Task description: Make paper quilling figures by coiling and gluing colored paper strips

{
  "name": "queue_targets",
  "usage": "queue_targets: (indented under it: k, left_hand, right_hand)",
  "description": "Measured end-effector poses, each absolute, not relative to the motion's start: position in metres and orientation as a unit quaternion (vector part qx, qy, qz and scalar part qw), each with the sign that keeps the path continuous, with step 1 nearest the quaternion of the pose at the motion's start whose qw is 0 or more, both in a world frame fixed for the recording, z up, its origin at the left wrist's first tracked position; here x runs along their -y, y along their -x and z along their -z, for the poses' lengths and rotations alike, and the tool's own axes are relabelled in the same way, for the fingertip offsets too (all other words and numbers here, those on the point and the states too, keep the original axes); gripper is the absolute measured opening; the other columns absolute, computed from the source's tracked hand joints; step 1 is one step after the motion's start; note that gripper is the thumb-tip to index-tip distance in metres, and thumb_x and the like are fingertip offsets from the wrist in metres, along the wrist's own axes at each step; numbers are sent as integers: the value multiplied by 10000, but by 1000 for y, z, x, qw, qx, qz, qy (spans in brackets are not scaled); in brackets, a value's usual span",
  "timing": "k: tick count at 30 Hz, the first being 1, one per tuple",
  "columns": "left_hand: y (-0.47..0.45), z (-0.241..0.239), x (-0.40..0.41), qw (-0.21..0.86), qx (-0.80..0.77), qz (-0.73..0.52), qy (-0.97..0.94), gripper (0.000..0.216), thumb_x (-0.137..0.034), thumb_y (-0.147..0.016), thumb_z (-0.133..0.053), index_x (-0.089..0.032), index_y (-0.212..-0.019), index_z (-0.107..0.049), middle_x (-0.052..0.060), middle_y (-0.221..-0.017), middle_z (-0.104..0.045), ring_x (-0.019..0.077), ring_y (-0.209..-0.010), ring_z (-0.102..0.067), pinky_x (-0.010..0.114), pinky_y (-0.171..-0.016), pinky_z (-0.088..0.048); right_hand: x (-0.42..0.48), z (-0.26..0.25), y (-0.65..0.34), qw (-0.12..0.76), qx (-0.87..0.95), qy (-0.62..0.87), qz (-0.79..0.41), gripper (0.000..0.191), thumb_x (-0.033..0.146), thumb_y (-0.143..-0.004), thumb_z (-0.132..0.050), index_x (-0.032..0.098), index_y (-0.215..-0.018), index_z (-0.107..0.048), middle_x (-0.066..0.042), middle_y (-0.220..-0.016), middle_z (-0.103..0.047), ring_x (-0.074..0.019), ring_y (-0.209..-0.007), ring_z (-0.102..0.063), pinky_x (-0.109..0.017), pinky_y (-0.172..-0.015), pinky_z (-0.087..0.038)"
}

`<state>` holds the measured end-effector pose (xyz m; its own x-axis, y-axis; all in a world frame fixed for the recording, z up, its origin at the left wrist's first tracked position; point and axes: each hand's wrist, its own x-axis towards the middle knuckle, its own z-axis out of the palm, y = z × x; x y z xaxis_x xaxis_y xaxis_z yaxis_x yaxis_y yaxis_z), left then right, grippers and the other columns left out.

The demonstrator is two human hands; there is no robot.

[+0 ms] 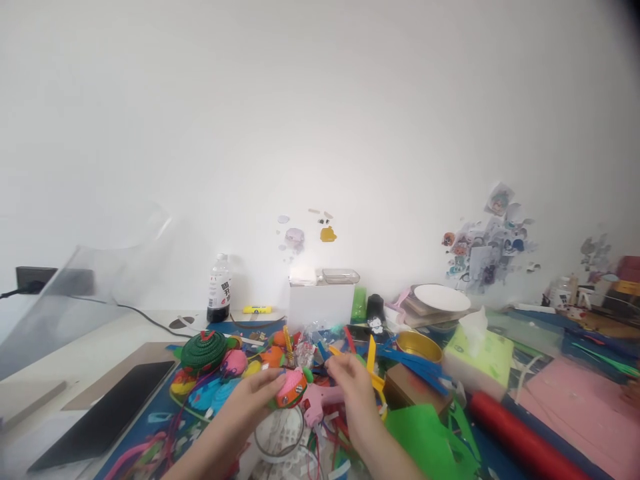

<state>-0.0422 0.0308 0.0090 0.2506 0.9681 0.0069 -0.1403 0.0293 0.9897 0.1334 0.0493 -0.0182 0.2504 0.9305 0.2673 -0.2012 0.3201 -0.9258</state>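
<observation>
Left hand (256, 395): fingers (273, 380) clenched around one pink-orange ball (291, 389), held low over the tabletop (115, 333) centre, amid craft clutter. Right hand (354, 387): fingers half curled just beside the ball, above one pink glue gun (320, 400); can't tell if gripping anything. Also one green coiled dome (204, 350), one bottle (219, 288), one red roll (520, 437).
</observation>
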Motion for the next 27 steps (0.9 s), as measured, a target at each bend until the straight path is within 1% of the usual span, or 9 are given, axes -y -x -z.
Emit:
queue_targets:
  k: [2, 5, 7, 9, 12, 15, 22, 27]
  left_hand:
    - [42, -13, -29, 588, -405, -471, -519, 365, -466, -629, -665, -147, -805, -678, 76, -842, -691, 246, -888, -613, 319, -816, -453]
    - [43, -14, -28, 570, -430, -479, -511, 381, -480, -593, -680, -143, -770, -676, 65, -783, -685, 241, -850, -619, 308, -781, -459]
    - [42, -12, -29, 566, -435, -475, -514, 373, -484, -611, -663, -147, -768, -672, 58, -779, -680, 234, -845, -616, 300, -764, -459]
    - [42, -9, -31, 564, -435, -470, -522, 360, -480, -630, -649, -151, -774, -667, 55, -796, -676, 229, -849, -609, 291, -752, -455]
    - [40, -8, -32, 556, -451, -464, -521, 356, -466, -603, -673, -157, -780, -659, 55, -837, -673, 231, -874, -597, 280, -743, -448]
    - [39, -9, -31, 546, -465, -466, -517, 357, -463, -577, -690, -162, -766, -651, 45, -819, -671, 234, -869, -596, 274, -724, -443]
    - [38, -13, -28, 584, -421, -462, -517, 305, -427, -602, -686, -158, -743, -656, 43, -766, -675, 222, -831, -599, 259, -695, -441]
    - [39, -14, -26, 592, -415, -448, -525, 352, -436, -623, -667, -147, -824, -674, 74, -861, -679, 243, -906, -589, 285, -755, -447]
  right_hand:
    - [-58, 21, -141, 696, 431, 407, -404, 316, 458, -615, -678, 183, -605, -523, -2, -631, -560, -160, -647, -530, -258, -632, -416]
    - [-66, 24, -147, 711, 424, 387, -406, 346, 489, -608, -675, 199, -666, -496, 23, -568, -527, -141, -558, -503, -241, -545, -395]
    - [-66, 24, -145, 694, 443, 375, -426, 356, 500, -631, -655, 203, -757, -502, 53, -506, -482, -126, -483, -464, -228, -485, -368]
    - [-62, 24, -139, 649, 497, 369, -443, 349, 504, -677, -613, 193, -809, -525, 60, -485, -462, -121, -458, -446, -225, -469, -361]
    - [-53, 22, -129, 585, 600, 376, -394, 295, 464, -708, -593, 170, -729, -581, 22, -567, -520, -125, -533, -478, -228, -520, -377]
    - [-48, 22, -125, 557, 639, 409, -337, 270, 417, -703, -600, 157, -629, -595, 14, -588, -527, -124, -563, -466, -219, -533, -361]
    - [-47, 20, -124, 549, 623, 413, -375, 276, 421, -699, -578, 162, -610, -547, 28, -566, -478, -121, -548, -446, -215, -524, -344]
    - [-47, 22, -121, 563, 607, 406, -387, 321, 471, -668, -601, 173, -580, -521, 33, -545, -481, -119, -532, -449, -215, -522, -347]
